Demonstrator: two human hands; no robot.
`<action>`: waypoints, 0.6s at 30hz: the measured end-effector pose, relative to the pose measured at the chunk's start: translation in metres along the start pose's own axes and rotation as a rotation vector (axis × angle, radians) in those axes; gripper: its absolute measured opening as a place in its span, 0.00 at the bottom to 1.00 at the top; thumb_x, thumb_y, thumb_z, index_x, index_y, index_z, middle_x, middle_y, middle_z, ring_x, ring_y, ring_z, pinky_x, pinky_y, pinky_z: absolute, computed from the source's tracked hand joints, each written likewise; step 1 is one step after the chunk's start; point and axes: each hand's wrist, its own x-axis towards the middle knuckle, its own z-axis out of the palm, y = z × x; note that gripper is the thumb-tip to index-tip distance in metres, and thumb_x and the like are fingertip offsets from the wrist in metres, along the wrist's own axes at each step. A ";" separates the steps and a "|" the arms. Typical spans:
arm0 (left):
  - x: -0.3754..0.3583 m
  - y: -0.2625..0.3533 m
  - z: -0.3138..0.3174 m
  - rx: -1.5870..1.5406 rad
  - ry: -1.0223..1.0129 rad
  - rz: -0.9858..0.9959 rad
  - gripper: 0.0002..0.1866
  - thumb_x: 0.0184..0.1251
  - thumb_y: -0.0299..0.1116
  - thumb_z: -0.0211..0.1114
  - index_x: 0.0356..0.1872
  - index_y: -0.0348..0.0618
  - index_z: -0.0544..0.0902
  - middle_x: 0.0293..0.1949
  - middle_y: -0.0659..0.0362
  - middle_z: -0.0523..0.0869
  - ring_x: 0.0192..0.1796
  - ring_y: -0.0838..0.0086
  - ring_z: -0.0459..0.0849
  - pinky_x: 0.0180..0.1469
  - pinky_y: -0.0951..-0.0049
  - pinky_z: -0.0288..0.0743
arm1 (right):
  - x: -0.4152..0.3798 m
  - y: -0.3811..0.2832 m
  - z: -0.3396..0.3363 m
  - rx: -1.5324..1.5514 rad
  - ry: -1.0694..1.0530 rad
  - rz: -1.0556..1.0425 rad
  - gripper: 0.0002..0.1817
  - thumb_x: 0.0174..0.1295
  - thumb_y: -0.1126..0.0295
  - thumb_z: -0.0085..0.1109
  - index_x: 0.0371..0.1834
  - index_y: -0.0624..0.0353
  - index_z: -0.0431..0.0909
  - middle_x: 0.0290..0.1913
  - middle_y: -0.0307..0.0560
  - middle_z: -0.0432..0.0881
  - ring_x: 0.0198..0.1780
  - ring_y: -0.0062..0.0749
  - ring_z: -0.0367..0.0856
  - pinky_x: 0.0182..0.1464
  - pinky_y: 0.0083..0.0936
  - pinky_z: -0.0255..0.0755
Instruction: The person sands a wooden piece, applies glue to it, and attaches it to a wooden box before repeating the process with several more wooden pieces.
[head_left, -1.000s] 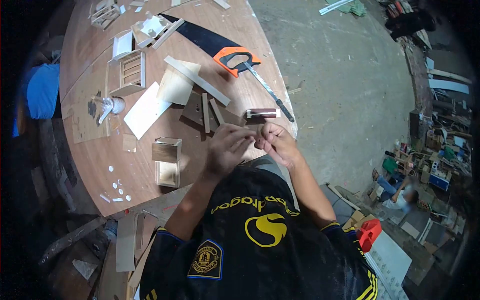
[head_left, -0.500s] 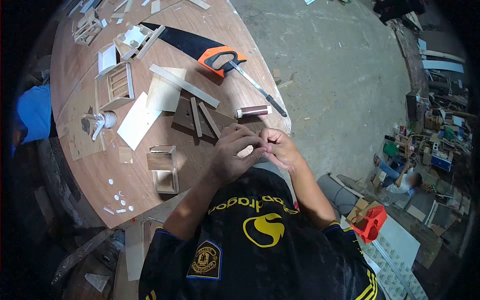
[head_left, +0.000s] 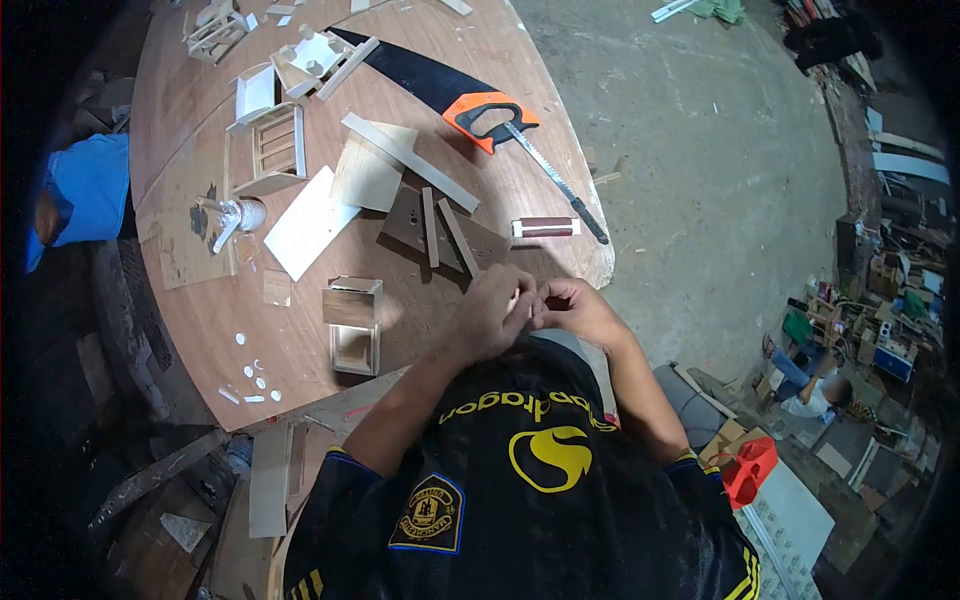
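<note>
My left hand (head_left: 492,318) and my right hand (head_left: 585,312) meet fingertip to fingertip just over the near edge of the round wooden table (head_left: 190,100). Both have curled fingers and pinch something small and pale between them; the fingers hide most of it. Just beyond my hands lies a dark board with two thin wooden strips (head_left: 432,226) on it. A small brown and white cylinder (head_left: 545,228) lies to the right of that. A small open wooden box (head_left: 352,325) stands to the left of my left hand.
A handsaw with an orange handle (head_left: 490,110) lies at the table's right edge. Pale planks (head_left: 375,170), a white sheet (head_left: 310,220), a glue bottle (head_left: 235,215) and a wooden frame (head_left: 275,145) fill the middle. A person in blue (head_left: 85,190) is at the left; another person (head_left: 810,385) sits on the floor at the right.
My hands have drawn closer together and a little nearer my chest, the fingers now tightly joined. The view has shifted slightly; things on the table have not moved.
</note>
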 end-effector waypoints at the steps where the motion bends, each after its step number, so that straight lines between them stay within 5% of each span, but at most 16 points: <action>1: 0.000 -0.015 0.002 -0.019 0.062 -0.080 0.06 0.68 0.31 0.58 0.38 0.39 0.78 0.36 0.51 0.81 0.44 0.54 0.79 0.49 0.58 0.70 | 0.004 -0.001 -0.004 -0.001 -0.004 -0.002 0.02 0.61 0.82 0.61 0.34 0.63 0.81 0.35 0.37 0.83 0.40 0.17 0.79 0.45 0.18 0.73; 4: -0.002 -0.078 -0.006 0.106 0.086 -0.233 0.08 0.71 0.32 0.54 0.40 0.38 0.78 0.38 0.46 0.82 0.43 0.50 0.80 0.47 0.55 0.72 | 0.029 0.014 -0.029 -0.387 0.289 -0.266 0.06 0.64 0.78 0.59 0.39 0.62 0.85 0.39 0.43 0.86 0.44 0.29 0.83 0.47 0.24 0.75; 7: 0.001 -0.108 -0.018 0.336 0.097 -0.284 0.08 0.70 0.30 0.53 0.41 0.45 0.81 0.45 0.50 0.81 0.49 0.52 0.78 0.51 0.55 0.71 | 0.060 0.018 -0.045 -0.542 0.474 -0.295 0.10 0.62 0.76 0.60 0.45 0.56 0.85 0.45 0.41 0.85 0.49 0.39 0.81 0.53 0.34 0.74; 9: -0.003 -0.120 -0.017 0.481 0.116 -0.298 0.09 0.69 0.29 0.54 0.43 0.50 0.83 0.51 0.52 0.80 0.54 0.53 0.76 0.54 0.54 0.69 | 0.073 0.032 -0.047 -1.313 0.771 -0.243 0.17 0.59 0.73 0.60 0.52 0.46 0.83 0.52 0.37 0.82 0.55 0.45 0.77 0.56 0.45 0.69; 12: -0.011 -0.140 -0.014 0.915 0.004 -0.164 0.13 0.65 0.31 0.58 0.46 0.60 0.86 0.64 0.58 0.72 0.65 0.54 0.65 0.62 0.47 0.60 | 0.087 0.067 -0.067 -1.536 0.718 -0.212 0.20 0.56 0.68 0.62 0.54 0.39 0.81 0.55 0.35 0.80 0.57 0.43 0.74 0.57 0.50 0.64; 14: -0.015 -0.156 -0.011 1.000 -0.078 -0.050 0.15 0.62 0.35 0.62 0.49 0.63 0.87 0.71 0.61 0.65 0.71 0.53 0.56 0.64 0.44 0.54 | 0.083 0.073 -0.069 -1.565 0.745 -0.187 0.18 0.54 0.64 0.64 0.50 0.40 0.82 0.51 0.36 0.81 0.53 0.40 0.75 0.56 0.45 0.65; 18: -0.007 -0.147 -0.021 1.018 -0.108 0.022 0.13 0.62 0.37 0.63 0.47 0.61 0.87 0.70 0.60 0.67 0.73 0.54 0.56 0.63 0.44 0.55 | 0.055 0.086 -0.062 -1.157 0.820 -0.196 0.22 0.53 0.63 0.66 0.54 0.44 0.80 0.49 0.43 0.80 0.52 0.43 0.76 0.55 0.43 0.68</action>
